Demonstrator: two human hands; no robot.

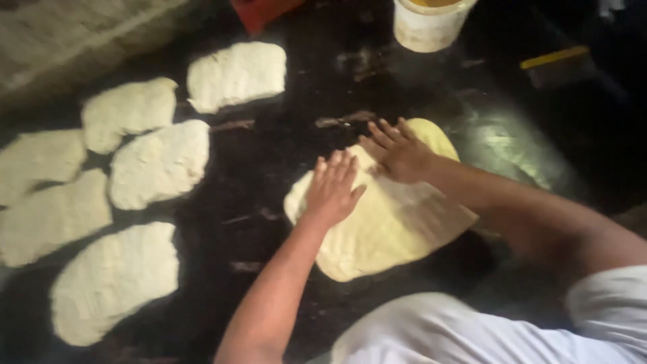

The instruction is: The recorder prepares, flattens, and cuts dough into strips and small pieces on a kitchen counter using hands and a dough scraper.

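Note:
A flat sheet of pale yellow dough [387, 226] lies on a dark, oily worktop [283, 148]. My left hand [333, 187] presses flat on the dough's upper left part, fingers spread. My right hand [397, 149] lies flat on the dough's far edge, fingers spread and pointing left. Neither hand grips anything; both palms rest on the dough.
Several flattened white dough pieces [160, 164] lie in rows on the left of the worktop. A white bucket [428, 23] stands at the far edge, a red object [259, 10] beside it, and a yellow-edged tool [556, 57] at the far right.

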